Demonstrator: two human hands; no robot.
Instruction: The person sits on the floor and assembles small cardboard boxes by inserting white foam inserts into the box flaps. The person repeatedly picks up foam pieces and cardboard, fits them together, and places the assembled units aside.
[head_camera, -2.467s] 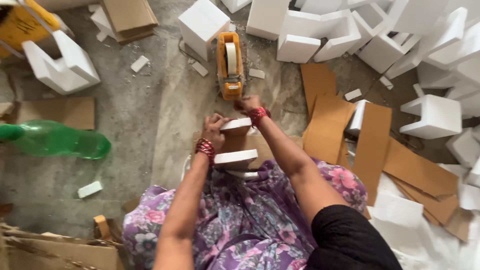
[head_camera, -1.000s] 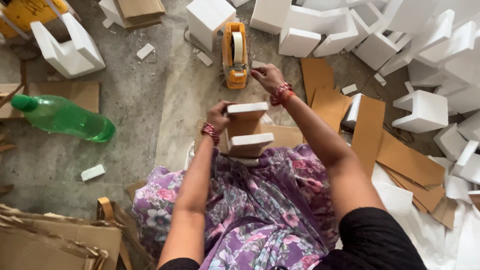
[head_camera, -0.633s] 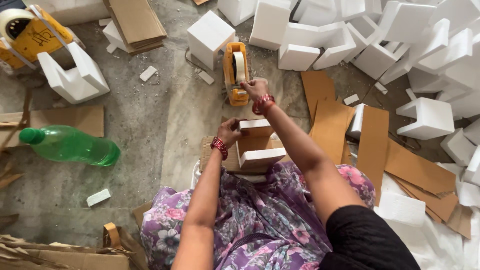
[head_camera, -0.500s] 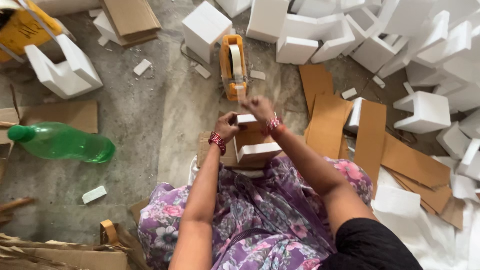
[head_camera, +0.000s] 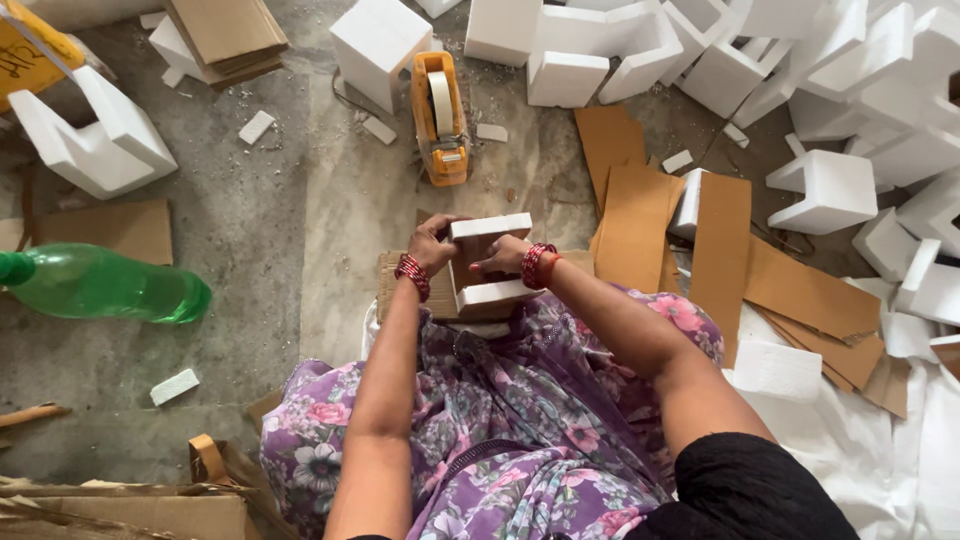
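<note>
Foam-capped brown block (head_camera: 487, 266): held over lap, centre of scene, white foam pieces on far and near ends. Left hand (head_camera: 432, 243): wrapped around left side, fingers curled over far foam cap. Right hand (head_camera: 503, 256): pressed against right face, fingers closed on block. Red bangles on both wrists. Orange tape dispenser (head_camera: 440, 117): on floor just beyond block, apart from both hands. Green bottle (head_camera: 95, 285): lying far left. Cardboard strips (head_camera: 720, 235): right of block. Loose foam pieces (head_camera: 810, 190): scattered far right.
</note>
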